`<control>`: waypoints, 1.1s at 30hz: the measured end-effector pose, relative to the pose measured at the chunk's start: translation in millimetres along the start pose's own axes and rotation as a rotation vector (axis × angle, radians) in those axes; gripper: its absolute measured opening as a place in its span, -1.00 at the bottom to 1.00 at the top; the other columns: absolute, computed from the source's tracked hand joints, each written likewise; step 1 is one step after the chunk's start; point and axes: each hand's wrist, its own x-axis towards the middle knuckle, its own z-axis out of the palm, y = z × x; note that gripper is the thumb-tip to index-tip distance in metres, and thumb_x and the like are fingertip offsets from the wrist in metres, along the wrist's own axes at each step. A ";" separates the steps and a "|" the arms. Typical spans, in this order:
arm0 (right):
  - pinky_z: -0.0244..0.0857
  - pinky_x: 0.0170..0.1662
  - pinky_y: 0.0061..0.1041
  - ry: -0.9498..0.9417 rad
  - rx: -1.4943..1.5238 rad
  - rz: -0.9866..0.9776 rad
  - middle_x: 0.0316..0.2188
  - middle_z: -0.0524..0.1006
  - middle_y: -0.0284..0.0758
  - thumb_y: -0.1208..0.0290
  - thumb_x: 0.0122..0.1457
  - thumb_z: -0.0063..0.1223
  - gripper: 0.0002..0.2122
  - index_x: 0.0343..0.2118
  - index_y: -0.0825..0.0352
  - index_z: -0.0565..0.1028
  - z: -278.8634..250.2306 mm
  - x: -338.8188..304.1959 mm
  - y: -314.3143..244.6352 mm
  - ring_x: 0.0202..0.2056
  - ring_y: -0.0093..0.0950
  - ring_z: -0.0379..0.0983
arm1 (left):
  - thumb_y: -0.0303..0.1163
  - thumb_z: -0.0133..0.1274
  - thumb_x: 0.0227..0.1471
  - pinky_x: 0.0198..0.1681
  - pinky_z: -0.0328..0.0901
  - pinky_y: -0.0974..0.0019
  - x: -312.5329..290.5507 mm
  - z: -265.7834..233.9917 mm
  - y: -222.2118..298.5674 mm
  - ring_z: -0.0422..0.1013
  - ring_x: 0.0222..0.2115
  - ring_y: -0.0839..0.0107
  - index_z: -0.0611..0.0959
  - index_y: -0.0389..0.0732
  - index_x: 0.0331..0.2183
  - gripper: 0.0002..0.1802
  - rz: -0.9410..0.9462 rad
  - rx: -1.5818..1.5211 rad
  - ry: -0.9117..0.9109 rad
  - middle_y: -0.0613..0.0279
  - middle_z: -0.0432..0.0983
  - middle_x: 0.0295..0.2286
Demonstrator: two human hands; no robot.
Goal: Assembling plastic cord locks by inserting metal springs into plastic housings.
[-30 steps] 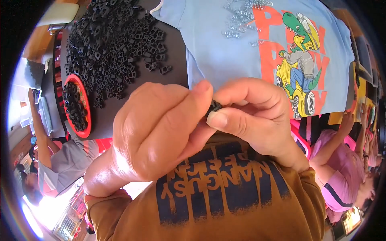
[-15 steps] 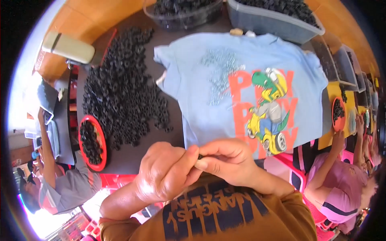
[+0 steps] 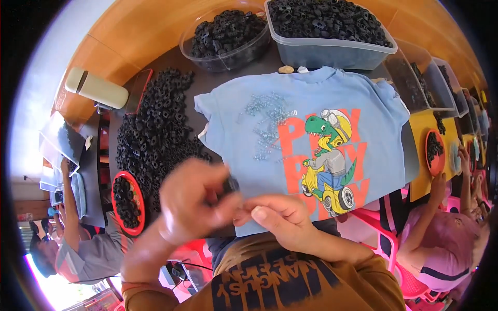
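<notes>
My left hand (image 3: 189, 199), smeared by motion, is curled around a small black part (image 3: 227, 185) that shows between its fingers. Close beside it, my right hand (image 3: 282, 215) has thumb and forefinger pressed together; whatever lies between their tips is hidden. Both hands are above the near edge of a light blue T-shirt (image 3: 241, 171) with a cartoon dinosaur on a scooter, spread over the dark table. Many tiny clear bluish pieces (image 3: 267, 116) are scattered on the shirt's upper left. Left of the shirt spreads a heap of small black hollow parts (image 3: 150, 127).
A red-rimmed plate (image 3: 141, 217) of black parts sits at the near left. A round clear tub (image 3: 218, 62) and a rectangular bin (image 3: 332, 54) of black parts stand at the back. A pale bottle (image 3: 101, 90) lies far left. People work on both sides.
My left hand has pulled slightly apart from the right and moved left and up, with a black part now showing in it. The view has shifted, revealing more of the back containers.
</notes>
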 end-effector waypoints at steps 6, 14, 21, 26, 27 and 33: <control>0.32 -0.36 -0.50 -0.137 -0.682 -0.155 -0.44 0.53 -0.22 0.53 0.08 0.06 -0.84 -0.27 0.40 0.48 -6.8 4.3 10.3 -0.41 -0.37 0.50 | -0.38 0.12 -0.05 -0.51 0.20 0.53 107.6 -7.7 -74.4 0.25 -0.57 0.70 0.55 -0.31 -0.47 -0.82 -0.408 -0.024 0.206 0.38 0.39 -0.63; 0.33 -0.38 -0.50 -0.146 -0.730 -0.240 -0.44 0.54 -0.20 0.63 -0.01 0.10 -0.82 -0.29 0.43 0.49 -4.7 9.5 16.0 -0.44 -0.35 0.49 | -0.25 0.05 -0.03 -0.47 0.21 0.48 122.0 -16.9 -104.1 0.32 -0.52 0.54 0.57 -0.30 -0.30 -0.69 -0.366 -0.253 0.015 0.30 0.43 -0.53; 0.34 -0.41 -0.47 -0.141 -0.853 -0.224 -0.48 0.53 -0.19 0.67 -0.06 0.11 -0.82 -0.32 0.45 0.51 -4.8 8.1 20.9 -0.48 -0.32 0.49 | -0.57 0.06 -0.04 -0.39 0.25 0.51 -48.4 -14.6 -54.2 0.36 -0.48 0.56 0.62 -0.28 -0.30 -0.82 -0.334 0.088 0.029 0.26 0.49 -0.45; 0.34 -0.32 -0.53 -0.243 -0.883 -0.194 -0.39 0.53 -0.12 0.66 0.08 -0.02 -0.82 -0.23 0.51 0.45 -1.5 6.3 17.4 -0.40 -0.42 0.46 | -0.65 0.14 -0.21 -0.48 0.25 0.43 -79.2 -6.5 -21.7 0.38 -0.51 0.34 0.63 -0.28 -0.34 -0.75 -0.292 0.128 0.012 0.17 0.43 -0.48; 0.35 -0.31 -0.53 -0.229 -0.885 -0.172 -0.38 0.52 -0.13 0.66 0.09 -0.02 -0.83 -0.23 0.51 0.45 -0.5 5.2 17.0 -0.39 -0.43 0.46 | -0.61 0.18 -0.24 -0.43 0.26 0.37 -79.0 -1.7 -22.6 0.38 -0.47 0.28 0.63 -0.26 -0.34 -0.72 -0.270 0.114 0.007 0.14 0.43 -0.43; 0.34 -0.40 -0.55 -0.058 -0.887 -0.202 -0.46 0.54 -0.17 0.70 -0.02 0.07 -0.84 -0.32 0.49 0.50 3.8 2.4 24.2 -0.48 -0.41 0.48 | -0.46 0.08 -0.24 -0.37 0.22 0.22 -74.9 13.2 -32.0 0.36 -0.44 0.22 0.59 -0.24 -0.32 -0.70 -0.122 0.285 -0.166 0.19 0.39 -0.45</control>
